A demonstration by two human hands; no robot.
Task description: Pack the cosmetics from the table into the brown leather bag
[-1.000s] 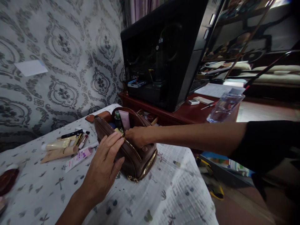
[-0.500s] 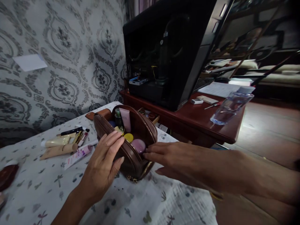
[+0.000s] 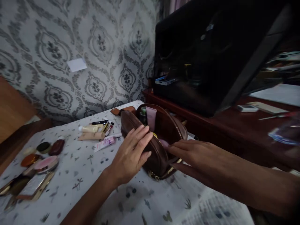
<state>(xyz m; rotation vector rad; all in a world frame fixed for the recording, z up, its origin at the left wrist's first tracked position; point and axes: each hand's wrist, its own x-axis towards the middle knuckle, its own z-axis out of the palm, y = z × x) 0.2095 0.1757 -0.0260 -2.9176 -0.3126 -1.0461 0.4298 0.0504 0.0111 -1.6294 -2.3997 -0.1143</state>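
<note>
A brown makeup bag [image 3: 156,156] with a gold zip stands unzipped on the cloth. My left hand [image 3: 131,153] grips its near rim, fingers reaching over the edge and thumb against the outside. At the bag's right end is my right hand [image 3: 194,153], its fingers straight and the thumb apart. Those fingertips dip into the opening beside a pink round container [image 3: 165,143], mostly hidden. Inside, a pink tube [image 3: 151,118] and a dark green-capped bottle [image 3: 143,115] stand upright. Only a sliver of something yellow shows behind the rim.
Several cosmetic tubes [image 3: 92,136] lie left of the bag. Farther left are several compacts [image 3: 47,164] and a maroon case [image 3: 56,147]. A dark red desk [image 3: 241,125] carrying a large black screen [image 3: 199,62] borders the right. A blurred clear bottle [image 3: 286,132] sits on it.
The view has turned left, bringing the compacts into sight and shifting the bag rightward in the picture. My left hand stays on the rim; my right fingers now cover more of the pink container.
</note>
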